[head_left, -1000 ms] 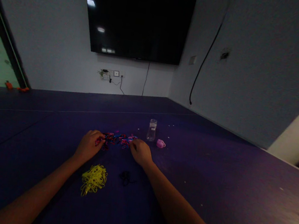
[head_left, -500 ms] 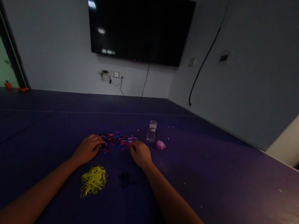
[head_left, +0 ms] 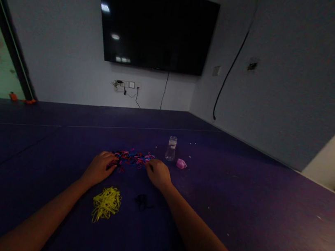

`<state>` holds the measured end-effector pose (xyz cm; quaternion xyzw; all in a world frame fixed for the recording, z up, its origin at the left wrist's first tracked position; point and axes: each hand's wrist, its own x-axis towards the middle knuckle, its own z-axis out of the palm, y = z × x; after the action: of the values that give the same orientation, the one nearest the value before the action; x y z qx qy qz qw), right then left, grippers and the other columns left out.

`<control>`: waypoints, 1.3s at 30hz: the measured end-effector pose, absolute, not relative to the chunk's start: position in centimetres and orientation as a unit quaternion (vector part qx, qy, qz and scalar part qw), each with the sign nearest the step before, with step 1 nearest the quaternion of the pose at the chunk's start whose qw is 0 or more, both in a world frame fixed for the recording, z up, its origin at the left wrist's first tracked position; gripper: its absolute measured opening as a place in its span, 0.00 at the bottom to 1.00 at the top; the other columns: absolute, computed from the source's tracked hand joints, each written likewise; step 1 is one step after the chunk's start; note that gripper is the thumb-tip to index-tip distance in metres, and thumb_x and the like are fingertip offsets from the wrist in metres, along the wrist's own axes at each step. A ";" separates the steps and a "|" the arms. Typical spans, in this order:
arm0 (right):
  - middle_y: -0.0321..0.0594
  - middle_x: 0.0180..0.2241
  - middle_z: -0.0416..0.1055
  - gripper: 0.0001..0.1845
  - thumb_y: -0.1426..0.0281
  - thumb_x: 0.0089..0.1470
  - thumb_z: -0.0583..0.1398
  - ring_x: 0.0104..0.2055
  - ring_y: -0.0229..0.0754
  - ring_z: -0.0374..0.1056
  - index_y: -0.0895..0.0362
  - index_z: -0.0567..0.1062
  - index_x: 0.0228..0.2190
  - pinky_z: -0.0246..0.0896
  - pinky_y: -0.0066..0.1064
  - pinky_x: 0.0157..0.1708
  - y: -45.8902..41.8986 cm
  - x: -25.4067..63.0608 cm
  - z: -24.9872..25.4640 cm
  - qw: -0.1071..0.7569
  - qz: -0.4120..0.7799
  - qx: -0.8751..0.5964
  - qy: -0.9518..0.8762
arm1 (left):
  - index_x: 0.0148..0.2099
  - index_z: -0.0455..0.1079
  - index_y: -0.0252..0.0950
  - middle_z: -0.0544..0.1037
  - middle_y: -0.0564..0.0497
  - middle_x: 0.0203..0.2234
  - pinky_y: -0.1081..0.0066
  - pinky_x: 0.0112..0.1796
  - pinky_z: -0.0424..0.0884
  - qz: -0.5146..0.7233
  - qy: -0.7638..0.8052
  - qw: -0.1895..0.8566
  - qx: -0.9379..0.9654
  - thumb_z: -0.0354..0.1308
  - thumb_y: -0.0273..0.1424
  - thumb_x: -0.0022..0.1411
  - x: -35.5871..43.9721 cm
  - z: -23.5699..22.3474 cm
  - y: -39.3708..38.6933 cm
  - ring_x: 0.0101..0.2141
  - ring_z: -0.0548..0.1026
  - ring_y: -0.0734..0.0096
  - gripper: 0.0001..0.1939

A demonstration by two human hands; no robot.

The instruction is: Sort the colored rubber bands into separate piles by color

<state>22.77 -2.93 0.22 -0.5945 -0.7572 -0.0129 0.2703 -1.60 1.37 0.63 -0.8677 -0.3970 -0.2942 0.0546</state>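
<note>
A loose pile of small rubber bands (head_left: 133, 158) in red, blue, pink and black lies on the dark purple surface. At its left end, the curled fingers of my left hand (head_left: 101, 168) close on the edge of the pile. My right hand (head_left: 158, 172) has thumb and fingers bent together at the right end, among pink bands. Just which bands lie under the fingertips is hidden. Nearer me sit a heap of yellow rubber bands (head_left: 106, 204) and a small clump of black bands (head_left: 143, 202).
Beyond my right hand stands a clear, uncapped bottle (head_left: 170, 151), with a pink lid (head_left: 181, 164) beside it. White specks dot the purple surface (head_left: 240, 185). A large television (head_left: 156, 24) hangs on the far wall, above sockets and cables. A black cable (head_left: 232, 64) dangles on the right wall.
The view has shifted slightly, so everything sits a little further right and lower. Both hands stay at the two ends of the mixed pile, nearly unmoved.
</note>
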 end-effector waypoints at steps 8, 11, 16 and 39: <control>0.41 0.33 0.72 0.14 0.68 0.57 0.49 0.37 0.38 0.66 0.56 0.72 0.28 0.52 0.25 0.33 -3.1 22.7 0.3 0.268 -0.009 -0.596 -0.756 | 0.38 0.71 0.39 0.74 0.49 0.36 0.60 0.42 0.66 -0.289 -0.402 0.062 -0.867 0.48 0.22 0.49 -1.8 0.5 1.5 0.41 0.69 0.62 0.15; 0.41 0.32 0.72 0.15 0.68 0.57 0.48 0.36 0.38 0.66 0.57 0.72 0.28 0.52 0.25 0.32 -3.1 22.7 0.3 0.273 -0.011 -0.593 -0.757 | 0.38 0.71 0.39 0.74 0.48 0.38 0.59 0.43 0.66 -0.278 -0.409 0.080 -0.865 0.49 0.29 0.55 -1.8 0.4 1.6 0.41 0.68 0.61 0.11; 0.40 0.31 0.71 0.15 0.68 0.57 0.48 0.35 0.37 0.65 0.57 0.72 0.27 0.51 0.25 0.32 -3.0 22.8 0.2 0.273 -0.008 -0.590 -0.760 | 0.39 0.72 0.38 0.73 0.46 0.40 0.58 0.43 0.65 -0.258 -0.456 0.114 -0.844 0.51 0.39 0.56 -1.8 0.3 1.7 0.42 0.67 0.58 0.14; 0.40 0.32 0.71 0.16 0.67 0.57 0.48 0.36 0.38 0.65 0.57 0.72 0.28 0.50 0.25 0.31 -3.2 22.7 0.5 0.264 -0.007 -0.595 -0.759 | 0.42 0.71 0.39 0.69 0.49 0.48 0.55 0.49 0.61 -0.233 -0.428 0.133 -0.863 0.49 0.35 0.58 -1.9 -0.5 2.4 0.52 0.60 0.56 0.13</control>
<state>22.69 -3.22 0.52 -0.5952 -0.7591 -0.0075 0.2635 -1.95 2.41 -0.53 -0.8631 -0.4277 -0.2332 0.1331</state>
